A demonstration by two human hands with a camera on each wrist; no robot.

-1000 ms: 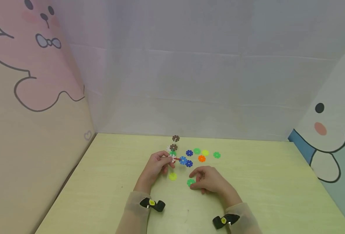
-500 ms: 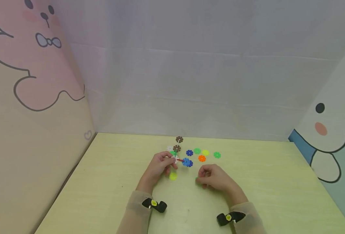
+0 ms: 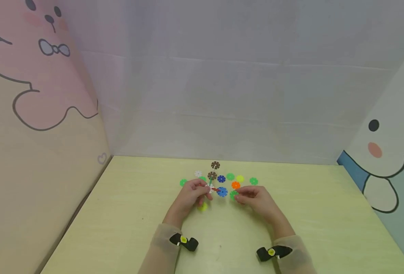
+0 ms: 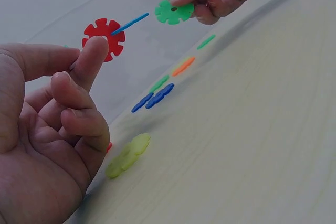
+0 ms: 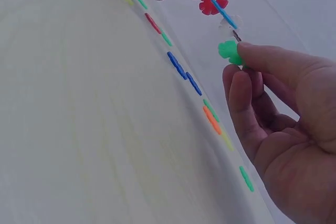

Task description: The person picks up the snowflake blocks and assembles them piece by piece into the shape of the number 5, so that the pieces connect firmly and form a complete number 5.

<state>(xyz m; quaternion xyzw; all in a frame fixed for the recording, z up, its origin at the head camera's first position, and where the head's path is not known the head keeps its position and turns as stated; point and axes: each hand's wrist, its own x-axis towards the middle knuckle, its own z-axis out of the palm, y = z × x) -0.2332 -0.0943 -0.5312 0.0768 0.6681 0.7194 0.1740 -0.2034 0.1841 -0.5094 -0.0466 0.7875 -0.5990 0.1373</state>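
Observation:
Notched plastic snowflake discs are joined into a small chain, pinched by my left hand at its white disc. From there a red disc and a light blue disc stick out to the right, the blue one seen edge-on in both wrist views. Two brown discs stand at the chain's far end. My right hand pinches a loose green disc between thumb and fingers. This disc is close beside the light blue one, held above the table.
Loose discs lie on the pale table: dark blue, orange, yellow, white and several green, including one at right. Another yellow disc is partly under my left hand. A white curtain hangs behind.
My right hand has picked up the green disc from the table and carried it forward to the light blue disc. My left hand has shifted slightly right with the chain.

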